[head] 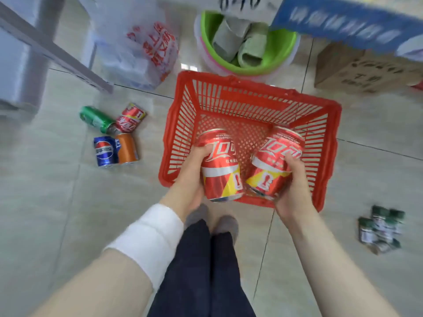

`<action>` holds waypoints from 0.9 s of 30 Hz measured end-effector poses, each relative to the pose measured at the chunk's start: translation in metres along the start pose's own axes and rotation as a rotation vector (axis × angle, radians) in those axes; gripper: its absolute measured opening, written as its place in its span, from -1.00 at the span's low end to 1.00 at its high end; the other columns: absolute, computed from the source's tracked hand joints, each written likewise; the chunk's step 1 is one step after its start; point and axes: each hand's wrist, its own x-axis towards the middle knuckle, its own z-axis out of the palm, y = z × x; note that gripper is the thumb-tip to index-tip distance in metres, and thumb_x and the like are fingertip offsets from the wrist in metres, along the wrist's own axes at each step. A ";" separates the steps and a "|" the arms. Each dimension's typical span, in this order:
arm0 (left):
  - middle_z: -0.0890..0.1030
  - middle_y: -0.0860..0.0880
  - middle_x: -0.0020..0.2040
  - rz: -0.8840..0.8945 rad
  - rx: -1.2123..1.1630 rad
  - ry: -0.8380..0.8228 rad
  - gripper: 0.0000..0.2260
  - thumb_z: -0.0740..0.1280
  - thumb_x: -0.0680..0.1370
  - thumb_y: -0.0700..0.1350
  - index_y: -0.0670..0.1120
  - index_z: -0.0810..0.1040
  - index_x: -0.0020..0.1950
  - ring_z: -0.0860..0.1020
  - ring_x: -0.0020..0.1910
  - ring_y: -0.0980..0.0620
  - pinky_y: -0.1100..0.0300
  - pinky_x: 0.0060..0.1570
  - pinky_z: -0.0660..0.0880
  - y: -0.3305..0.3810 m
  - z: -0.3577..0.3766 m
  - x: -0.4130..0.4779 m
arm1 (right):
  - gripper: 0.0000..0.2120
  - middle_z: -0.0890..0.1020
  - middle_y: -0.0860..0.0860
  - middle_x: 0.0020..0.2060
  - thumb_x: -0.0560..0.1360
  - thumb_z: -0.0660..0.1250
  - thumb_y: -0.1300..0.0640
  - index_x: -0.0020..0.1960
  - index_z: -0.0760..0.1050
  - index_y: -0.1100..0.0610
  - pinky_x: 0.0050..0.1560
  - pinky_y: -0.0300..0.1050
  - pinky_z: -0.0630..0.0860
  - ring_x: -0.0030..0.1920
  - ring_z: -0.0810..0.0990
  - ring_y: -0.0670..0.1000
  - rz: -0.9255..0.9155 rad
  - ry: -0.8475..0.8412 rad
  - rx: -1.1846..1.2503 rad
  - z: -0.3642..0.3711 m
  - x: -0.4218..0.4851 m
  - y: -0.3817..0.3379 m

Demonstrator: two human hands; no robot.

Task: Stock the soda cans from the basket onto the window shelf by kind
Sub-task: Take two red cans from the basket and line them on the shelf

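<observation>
Left cola can (220, 170) is clasped in left grip (191, 178), right cola can (273, 165) in right grip (295, 187), above basket (251, 97)

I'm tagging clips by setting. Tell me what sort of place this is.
Probably a small shop or its stockroom: a red shopping basket stands on a tiled floor, soda cans lie loose to its left, and a cardboard carton and a cluster of small green-capped bottles sit nearby.

We count two red cans (219, 179) (272, 165) over the one red basket (251, 81). Left of the basket lie four more: one green can (96, 118), one cola can (130, 118), one blue can (105, 151), one orange can (126, 148). Right of it stand several green-capped jars (380, 227), too blurred to number.
</observation>
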 end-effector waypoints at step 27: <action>0.67 0.00 -0.09 0.566 0.227 -0.309 -0.46 0.48 0.15 0.02 -0.01 0.48 0.10 0.65 -0.09 -0.02 0.11 -0.15 0.58 0.212 0.016 -0.468 | -0.37 0.68 0.04 -0.07 0.05 0.51 -0.16 0.06 0.49 0.05 -0.05 -0.02 0.61 -0.05 0.67 0.07 -0.501 -0.269 -0.372 0.156 -0.454 -0.180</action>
